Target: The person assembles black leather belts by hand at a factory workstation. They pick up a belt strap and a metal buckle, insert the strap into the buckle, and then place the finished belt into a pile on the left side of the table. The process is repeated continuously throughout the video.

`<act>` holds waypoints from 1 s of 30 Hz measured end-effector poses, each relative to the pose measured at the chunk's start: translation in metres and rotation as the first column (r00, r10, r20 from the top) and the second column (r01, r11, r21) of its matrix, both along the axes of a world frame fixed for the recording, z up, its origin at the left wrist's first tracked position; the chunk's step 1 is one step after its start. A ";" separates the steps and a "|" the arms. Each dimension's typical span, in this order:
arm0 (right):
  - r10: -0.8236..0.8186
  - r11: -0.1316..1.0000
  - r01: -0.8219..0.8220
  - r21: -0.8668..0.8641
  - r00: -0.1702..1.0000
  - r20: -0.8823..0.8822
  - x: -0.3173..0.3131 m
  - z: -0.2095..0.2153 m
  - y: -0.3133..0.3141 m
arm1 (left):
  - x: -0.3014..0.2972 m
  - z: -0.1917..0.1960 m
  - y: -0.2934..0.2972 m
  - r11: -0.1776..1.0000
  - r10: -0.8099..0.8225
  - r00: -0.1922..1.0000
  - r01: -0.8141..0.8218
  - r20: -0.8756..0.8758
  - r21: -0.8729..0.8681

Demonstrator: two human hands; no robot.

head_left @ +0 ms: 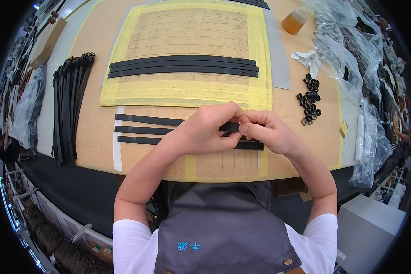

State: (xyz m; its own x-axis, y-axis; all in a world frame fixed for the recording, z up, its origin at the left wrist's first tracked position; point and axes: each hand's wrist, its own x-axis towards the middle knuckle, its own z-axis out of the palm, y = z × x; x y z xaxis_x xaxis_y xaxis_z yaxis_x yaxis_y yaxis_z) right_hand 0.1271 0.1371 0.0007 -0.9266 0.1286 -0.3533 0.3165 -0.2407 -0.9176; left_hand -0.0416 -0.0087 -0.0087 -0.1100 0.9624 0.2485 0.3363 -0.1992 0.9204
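Observation:
My left hand [210, 129] pinches a black strap [233, 127] close to its right end. Against it, my right hand [273, 133] closes thumb and fingers on the same end; whether a small part sits between those fingertips is hidden. Three black straps run side by side under and left of my hands: the upper strap [146, 119], the middle strap [141, 129] and the lower strap [139, 139]. My left hand covers part of each, so I cannot tell which one is lifted. Small black loops [311, 97] lie in a pile to the right of my right hand.
Beyond my hands, several black straps [182, 67] rest on a yellow-taped board [187, 93]. A bundle of buckled belts [71, 109] lies at left. At far right are a bottle of amber liquid [295, 20], a white cloth [308, 59] and clear plastic wrap [340, 50].

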 end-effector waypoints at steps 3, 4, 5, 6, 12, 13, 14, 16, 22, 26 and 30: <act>-0.115 0.993 0.115 -0.024 0.993 -0.040 -0.002 0.000 -0.014 | -0.001 0.000 -0.002 1.000 -0.028 0.999 0.027 0.026 0.005; -0.132 0.991 0.134 0.018 0.988 -0.078 -0.001 -0.003 -0.016 | -0.001 -0.004 -0.001 0.999 -0.041 0.997 0.040 0.059 0.025; -0.135 0.989 0.140 0.052 0.987 -0.092 0.000 -0.006 -0.015 | -0.002 -0.005 -0.001 0.997 -0.056 0.994 0.052 0.092 0.048; -0.138 0.985 0.148 0.086 0.985 -0.105 0.000 -0.009 -0.015 | -0.003 -0.005 -0.001 0.997 -0.069 0.992 0.066 0.106 0.038; 0.025 0.897 -0.070 0.437 0.994 0.108 -0.006 0.007 0.022 | -0.004 -0.006 0.003 0.997 -0.052 0.993 0.058 0.103 -0.052; -0.021 0.860 -0.013 0.511 0.998 0.061 -0.010 0.006 0.029 | -0.004 -0.010 0.005 0.999 -0.034 0.999 0.035 0.036 -0.034; -0.062 0.815 0.045 0.578 0.998 0.011 -0.014 0.005 0.037 | -0.003 -0.015 0.007 1.000 -0.013 0.999 0.012 -0.031 -0.014; -0.155 0.661 0.190 0.726 0.981 -0.116 -0.024 -0.005 0.051 | 0.006 -0.032 0.008 1.000 0.003 0.988 -0.002 -0.152 0.006; -0.135 0.278 0.271 0.922 0.961 -0.242 -0.028 -0.033 0.051 | 0.018 -0.032 0.004 0.991 -0.123 0.888 0.090 -0.442 -0.094; -0.136 0.382 0.185 0.905 0.980 -0.143 -0.021 -0.029 0.045 | 0.019 -0.027 0.002 0.984 -0.129 0.900 0.064 -0.416 -0.166; -0.031 0.549 0.026 0.835 0.999 -0.011 -0.018 -0.013 0.034 | 0.009 -0.016 0.008 0.990 0.131 0.841 -0.082 -0.525 0.115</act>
